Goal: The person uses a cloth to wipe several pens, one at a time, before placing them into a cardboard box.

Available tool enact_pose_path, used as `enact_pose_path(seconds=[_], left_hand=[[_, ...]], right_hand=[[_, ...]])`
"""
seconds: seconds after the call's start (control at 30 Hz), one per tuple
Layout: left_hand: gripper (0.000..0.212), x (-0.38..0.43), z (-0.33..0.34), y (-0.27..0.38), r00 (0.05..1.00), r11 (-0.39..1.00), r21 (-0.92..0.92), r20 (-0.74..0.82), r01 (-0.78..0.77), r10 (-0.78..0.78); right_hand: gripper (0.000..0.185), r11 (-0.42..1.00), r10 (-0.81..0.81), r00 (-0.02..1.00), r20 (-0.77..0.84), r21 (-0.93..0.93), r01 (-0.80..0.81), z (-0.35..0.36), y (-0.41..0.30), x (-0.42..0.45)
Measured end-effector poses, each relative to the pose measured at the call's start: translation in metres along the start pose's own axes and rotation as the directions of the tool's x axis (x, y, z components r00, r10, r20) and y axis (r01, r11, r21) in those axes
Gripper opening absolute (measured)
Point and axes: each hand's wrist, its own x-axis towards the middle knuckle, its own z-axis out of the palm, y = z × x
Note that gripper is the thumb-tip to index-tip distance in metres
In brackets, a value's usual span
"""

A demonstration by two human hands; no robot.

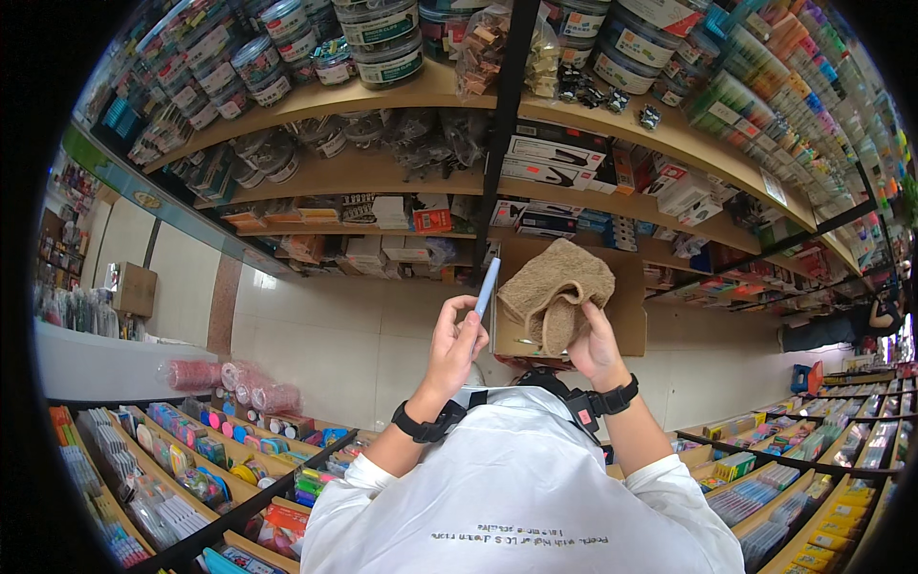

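My left hand [456,343] is closed around a slim light-blue stick-like object [487,287], which points up and away from me; whether it is a pen or a marker I cannot tell. In my right hand [597,344] is a folded brown cloth [556,290], gripped at its lower right edge. The cloth hangs over an open cardboard box [627,316] in front of me and hides much of the box's inside. The stick and the cloth are apart. A black strap is around each wrist.
Wooden shelves [430,176] with tubs of binder clips [380,43] and boxed goods rise ahead. Behind me stand slanted racks of stationery [215,445]. Pink wrapped rolls [265,394] lie at the left. A person [839,330] is in the aisle at the far right.
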Motion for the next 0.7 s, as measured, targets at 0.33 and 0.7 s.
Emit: enact_pose_path(seconds=[0.33, 0.7], left_hand=[[0.022, -0.002, 0.01, -0.01, 0.974, 0.963, 0.241, 0.214, -0.121, 0.069], [0.021, -0.001, 0.001, -0.025, 0.982, 0.84, 0.514, 0.156, -0.174, 0.108]], right_hand=[[0.059, 0.989, 0.049, 0.978, 0.202, -0.148, -0.019, 0.03, 0.024, -0.019], [0.034, 0.956, -0.148, 0.989, 0.007, -0.256, 0.145, 0.032, 0.029, -0.025]])
